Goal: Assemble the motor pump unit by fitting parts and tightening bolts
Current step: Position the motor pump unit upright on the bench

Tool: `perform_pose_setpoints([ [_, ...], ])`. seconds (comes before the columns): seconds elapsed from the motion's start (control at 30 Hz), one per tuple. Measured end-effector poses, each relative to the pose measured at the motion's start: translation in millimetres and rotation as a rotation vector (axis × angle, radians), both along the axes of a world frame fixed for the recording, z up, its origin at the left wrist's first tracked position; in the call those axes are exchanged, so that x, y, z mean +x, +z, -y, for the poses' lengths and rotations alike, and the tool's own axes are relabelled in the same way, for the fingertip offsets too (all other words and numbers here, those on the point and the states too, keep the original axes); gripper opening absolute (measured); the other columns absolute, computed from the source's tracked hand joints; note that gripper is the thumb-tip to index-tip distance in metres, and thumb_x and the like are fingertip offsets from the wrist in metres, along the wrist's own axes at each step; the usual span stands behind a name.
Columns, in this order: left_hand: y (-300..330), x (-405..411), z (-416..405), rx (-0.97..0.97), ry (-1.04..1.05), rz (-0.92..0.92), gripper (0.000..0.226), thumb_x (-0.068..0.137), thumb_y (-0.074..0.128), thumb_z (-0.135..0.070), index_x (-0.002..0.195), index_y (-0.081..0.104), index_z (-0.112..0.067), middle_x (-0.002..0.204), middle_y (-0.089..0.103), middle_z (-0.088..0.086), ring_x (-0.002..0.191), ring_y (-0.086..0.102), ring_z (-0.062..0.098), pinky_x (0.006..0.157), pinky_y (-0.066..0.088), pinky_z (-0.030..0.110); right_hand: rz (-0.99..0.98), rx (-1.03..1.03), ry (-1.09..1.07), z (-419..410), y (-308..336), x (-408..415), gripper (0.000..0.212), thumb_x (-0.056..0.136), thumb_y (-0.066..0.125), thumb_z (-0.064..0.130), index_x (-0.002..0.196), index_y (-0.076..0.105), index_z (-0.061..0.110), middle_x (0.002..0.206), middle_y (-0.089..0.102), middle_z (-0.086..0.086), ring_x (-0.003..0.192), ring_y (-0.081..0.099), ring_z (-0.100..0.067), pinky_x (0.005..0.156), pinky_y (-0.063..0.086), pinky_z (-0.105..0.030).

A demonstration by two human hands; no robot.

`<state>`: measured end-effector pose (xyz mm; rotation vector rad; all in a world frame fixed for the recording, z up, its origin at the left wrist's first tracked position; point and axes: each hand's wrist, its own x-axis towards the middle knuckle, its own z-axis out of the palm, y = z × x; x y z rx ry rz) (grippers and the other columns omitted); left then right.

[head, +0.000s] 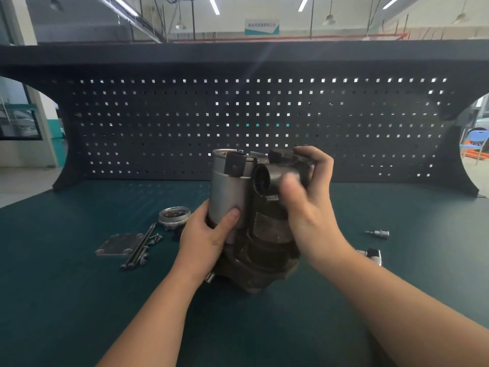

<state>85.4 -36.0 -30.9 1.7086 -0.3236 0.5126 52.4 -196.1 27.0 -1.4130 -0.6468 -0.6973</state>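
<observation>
- Two hands hold the motor pump unit [254, 221], which stands upright at the middle of the tabletop [66, 300], its dark base apparently resting on the green mat.
- Left hand [209, 234]: fingers curled round the lower part of the silver cylindrical housing, thumb pressed flat on its front. Judged purpose: to steady the unit against tipping or turning.
- Right hand [309, 197]: fingers wrapped over the dark upper fitting from the far side, thumb on the near side. The thumb is blurred, so the exact contact cannot be told. Judged purpose: to seat or align this upper part on the body.
- Loose parts lie to the left of the unit, apart from it: a flat cover plate [119, 245] with corner holes, several long bolts [140, 247] lying across its right edge, and a round metal ring part [174, 215] just behind them. Judged reason for placement: kept on one side, within reach of the left hand, for later fitting.
- To the right, well apart from the unit: a small driver bit [378, 233] and, nearer, a tool [371, 255] partly hidden by the right forearm; its type cannot be told.
- Stage, as judged: fitting of parts is in hand; with the bolts on the tabletop, tightening is not yet done.
- Risk, as judged: the unit looks top-heavy, and a loosened left grip could let it tilt.
</observation>
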Motion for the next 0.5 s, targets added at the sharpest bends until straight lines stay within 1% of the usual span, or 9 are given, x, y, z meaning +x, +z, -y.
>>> perform_pose_setpoints([
  [0.03, 0.4, 1.8, -1.6, -0.001, -0.021, -0.01, 0.048, 0.065, 0.063, -0.064, 0.101, 0.064, -0.031, 0.091, 0.074, -0.012, 0.085, 0.067, -0.003, 0.069, 0.049, 0.013, -0.053, 0.008, 0.005, 7.2, 5.4, 2.7, 0.033, 0.071, 0.049, 0.061, 0.098, 0.048, 0.04, 0.105, 0.055, 0.018, 0.1, 0.057, -0.004, 0.09, 0.048, -0.025],
  [0.07, 1.0, 3.7, -3.0, -0.007, -0.046, -0.019, 0.044, 0.067, 0.065, -0.06, 0.099, 0.063, -0.031, 0.089, 0.074, -0.015, 0.083, 0.067, -0.005, 0.067, 0.047, 0.009, -0.084, -0.001, -0.018, 14.7, 11.5, 5.1, 0.032, 0.071, 0.044, 0.066, 0.087, 0.053, 0.04, 0.109, 0.05, 0.014, 0.106, 0.052, -0.004, 0.094, 0.045, -0.025],
  [0.13, 3.2, 6.5, -4.9, -0.007, -0.097, -0.031, 0.045, 0.065, 0.063, -0.062, 0.097, 0.063, -0.03, 0.087, 0.074, -0.021, 0.081, 0.068, -0.006, 0.064, 0.046, 0.006, -0.077, -0.051, -0.035, 24.0, 21.1, 9.0, 0.031, 0.072, 0.051, 0.063, 0.078, 0.056, 0.033, 0.117, 0.047, 0.013, 0.11, 0.049, 0.001, 0.091, 0.04, -0.013],
  [0.2, 3.7, 9.0, -6.2, 0.0, -0.12, -0.031, 0.05, 0.062, 0.059, -0.066, 0.096, 0.063, -0.029, 0.087, 0.074, -0.021, 0.081, 0.069, -0.004, 0.063, 0.047, 0.006, -0.062, -0.092, 0.063, 26.7, 21.5, 14.1, 0.024, 0.071, 0.064, 0.051, 0.089, 0.056, 0.036, 0.128, 0.05, 0.01, 0.12, 0.048, -0.002, 0.096, 0.042, -0.02],
  [0.27, 2.9, 10.4, -7.2, -0.017, -0.127, -0.031, 0.05, 0.063, 0.058, -0.067, 0.097, 0.064, -0.029, 0.089, 0.074, -0.019, 0.082, 0.069, -0.003, 0.063, 0.048, 0.007, -0.116, -0.064, 0.247, 23.5, 17.6, 20.4, 0.043, 0.068, 0.069, 0.046, 0.109, 0.055, 0.048, 0.14, 0.045, 0.005, 0.132, 0.043, -0.009, 0.106, 0.041, -0.035],
  [0.3, 2.5, 10.7, -7.0, -0.022, -0.128, -0.027, 0.05, 0.064, 0.058, -0.066, 0.097, 0.065, -0.03, 0.09, 0.074, -0.019, 0.082, 0.069, -0.003, 0.064, 0.047, 0.006, -0.155, -0.05, 0.338, 20.5, 17.4, 22.6, 0.05, 0.067, 0.07, 0.044, 0.114, 0.054, 0.054, 0.143, 0.043, 0.004, 0.134, 0.043, -0.011, 0.107, 0.041, -0.037],
  [0.37, 1.5, 11.0, -7.1, 0.005, -0.122, -0.016, 0.048, 0.067, 0.057, -0.066, 0.098, 0.065, -0.03, 0.091, 0.074, -0.019, 0.084, 0.068, -0.006, 0.065, 0.046, 0.005, -0.196, -0.068, 0.43, 14.2, 19.7, 25.4, 0.05, 0.066, 0.071, 0.042, 0.113, 0.058, 0.053, 0.141, 0.047, 0.001, 0.13, 0.049, -0.013, 0.105, 0.044, -0.039],
  [0.43, 3.6, 9.3, -8.7, 0.065, -0.099, -0.026, 0.051, 0.069, 0.055, -0.065, 0.102, 0.065, -0.028, 0.096, 0.074, -0.013, 0.092, 0.066, -0.003, 0.069, 0.046, 0.005, -0.182, -0.095, 0.406, 11.0, 21.1, 26.0, 0.039, 0.067, 0.071, 0.04, 0.106, 0.065, 0.042, 0.131, 0.058, 0.0, 0.118, 0.059, -0.015, 0.101, 0.048, -0.041],
  [0.5, 8.6, 8.3, -12.7, 0.182, -0.071, -0.036, 0.06, 0.073, 0.052, -0.063, 0.116, 0.063, -0.023, 0.117, 0.067, -0.005, 0.112, 0.059, 0.008, 0.088, 0.044, 0.014, -0.171, -0.086, 0.369, 10.5, 20.9, 24.9, 0.034, 0.067, 0.071, 0.041, 0.099, 0.063, 0.032, 0.115, 0.066, -0.002, 0.102, 0.064, -0.017, 0.094, 0.052, -0.039],
])
